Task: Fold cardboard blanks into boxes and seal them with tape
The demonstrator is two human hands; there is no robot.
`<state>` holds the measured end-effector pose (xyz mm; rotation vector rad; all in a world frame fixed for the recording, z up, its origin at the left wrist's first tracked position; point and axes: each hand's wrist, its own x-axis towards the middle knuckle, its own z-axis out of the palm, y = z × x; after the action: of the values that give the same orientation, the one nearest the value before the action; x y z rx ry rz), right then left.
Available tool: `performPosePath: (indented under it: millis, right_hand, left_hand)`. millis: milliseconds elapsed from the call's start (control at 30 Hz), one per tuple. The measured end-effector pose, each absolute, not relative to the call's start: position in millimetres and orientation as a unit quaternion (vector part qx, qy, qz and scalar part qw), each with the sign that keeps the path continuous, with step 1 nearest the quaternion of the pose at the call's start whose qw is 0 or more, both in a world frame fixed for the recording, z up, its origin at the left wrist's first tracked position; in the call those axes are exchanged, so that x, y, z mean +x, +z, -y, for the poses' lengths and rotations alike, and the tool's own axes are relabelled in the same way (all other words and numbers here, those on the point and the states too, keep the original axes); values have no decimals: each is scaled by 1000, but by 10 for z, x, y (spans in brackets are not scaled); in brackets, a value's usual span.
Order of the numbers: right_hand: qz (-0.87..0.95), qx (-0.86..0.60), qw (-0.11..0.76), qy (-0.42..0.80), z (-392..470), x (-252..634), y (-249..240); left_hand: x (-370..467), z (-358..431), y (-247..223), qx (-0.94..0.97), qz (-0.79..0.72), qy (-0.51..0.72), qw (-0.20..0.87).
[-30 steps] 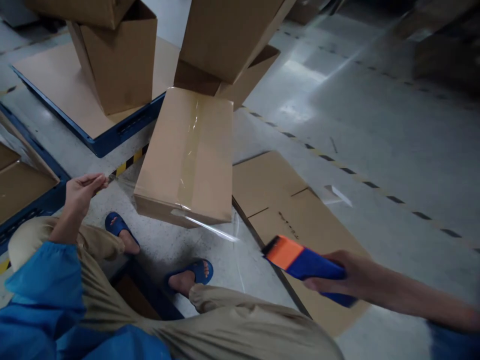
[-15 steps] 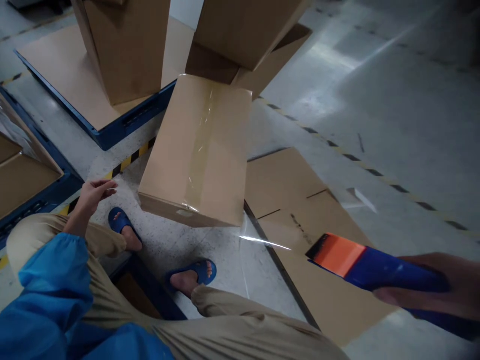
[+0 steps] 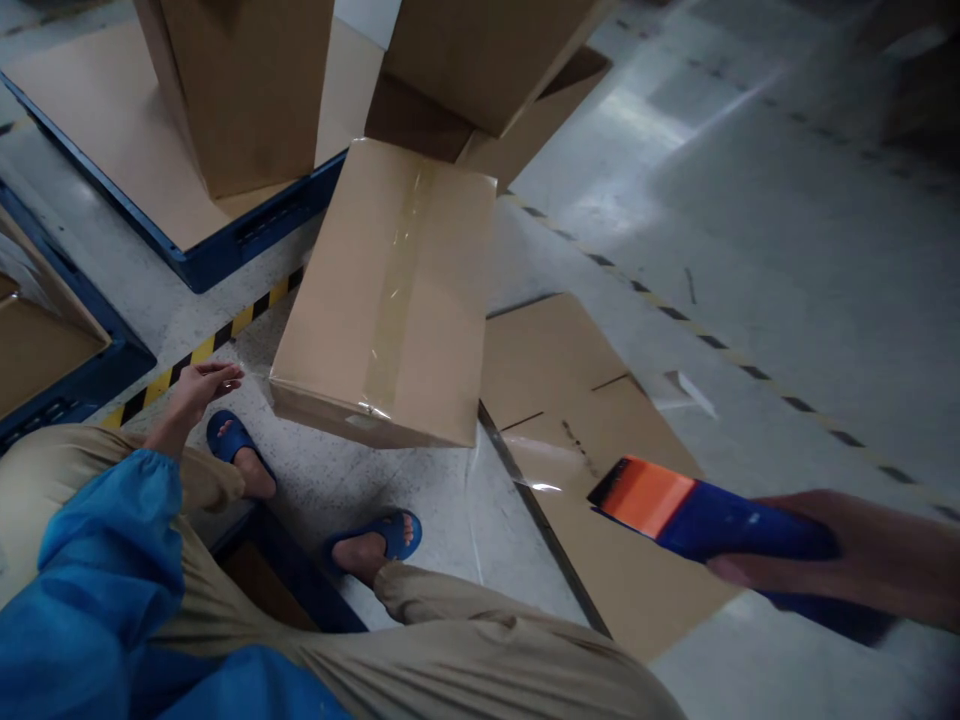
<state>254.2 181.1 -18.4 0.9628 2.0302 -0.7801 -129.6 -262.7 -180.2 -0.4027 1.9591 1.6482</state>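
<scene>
My right hand (image 3: 817,560) is wrapped round a blue and orange tape dispenser (image 3: 697,520) at the lower right. From its orange end a strip of clear tape (image 3: 547,470) reaches left toward the box; its far end is too transparent to follow. A closed cardboard box (image 3: 390,300) sits in the middle, with clear tape along its top seam and over the near edge. My left hand (image 3: 206,388) is just left of the box's near corner, apart from it. Its fingers are pinched together, and what lies between them, if anything, cannot be made out.
Flattened cardboard (image 3: 570,420) lies on the floor right of the box. Behind stand a tall carton (image 3: 247,100) on a blue pallet (image 3: 217,250) and an open carton (image 3: 487,70). Another blue pallet (image 3: 127,365) is at left. Striped floor tape (image 3: 712,342) runs along the right.
My right hand and the tape dispenser have moved a little left. My left hand is slightly nearer the box and still pinched. The view has shifted slightly.
</scene>
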Motion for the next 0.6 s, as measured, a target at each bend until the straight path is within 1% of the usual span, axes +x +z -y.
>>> performPosePath:
  millis: [33, 133, 233, 433, 600]
  right_hand:
    - [-786, 375, 383, -309, -1762, 2464, -146]
    - [-800, 368, 371, -296, -1633, 2255, -44]
    - [-809, 372, 359, -280, -1590, 2133, -49]
    - [-806, 416, 357, -222, -1768, 2081, -425]
    - [-808, 393, 362, -249, -1832, 2091, -626]
  left_hand:
    - [-1289, 2607, -1825, -148, -727, 610, 278]
    - [-1270, 2552, -1908, -136, -731, 603, 289]
    - [-1243, 2492, -2013, -108, -738, 596, 299]
    - [-1154, 2413, -2117, -31, -773, 551, 315]
    - [-1175, 2396, -2104, 49, -840, 463, 280]
